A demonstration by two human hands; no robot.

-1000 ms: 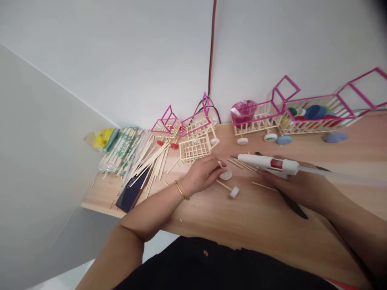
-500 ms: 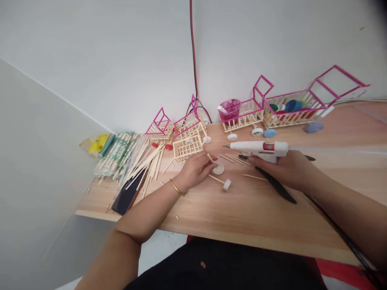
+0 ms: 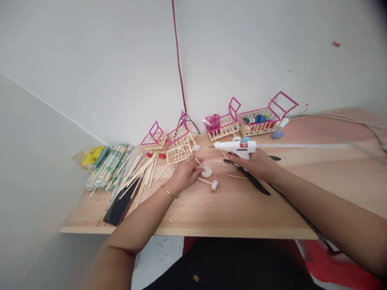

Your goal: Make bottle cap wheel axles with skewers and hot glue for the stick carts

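My left hand (image 3: 188,173) pinches a short wooden stick (image 3: 198,162) beside a round white cap (image 3: 207,171) on the wooden table (image 3: 193,217). Just in front of the cap lies another stick with a white cap (image 3: 214,185) on its end. In my right hand (image 3: 252,163) is a white glue gun (image 3: 236,147), its nozzle pointing left, above and to the right of the round cap. A black blade-shaped object (image 3: 255,183) lies beneath my right hand. Several short sticks (image 3: 218,162) rest between the hands.
Small stick-built carts with magenta edges (image 3: 223,131) line the wall, one holding coloured caps (image 3: 260,119). A magenta-stained cup (image 3: 213,122) stands there too. Loose sticks (image 3: 148,173), a dark flat box (image 3: 121,203) and wrapped stick bundles (image 3: 110,165) lie left. A black cable trails right.
The camera view has shifted, so the table and carts appear farther left and mostly lower. My left hand still holds the stick at the cap, and my right hand still grips the glue gun.
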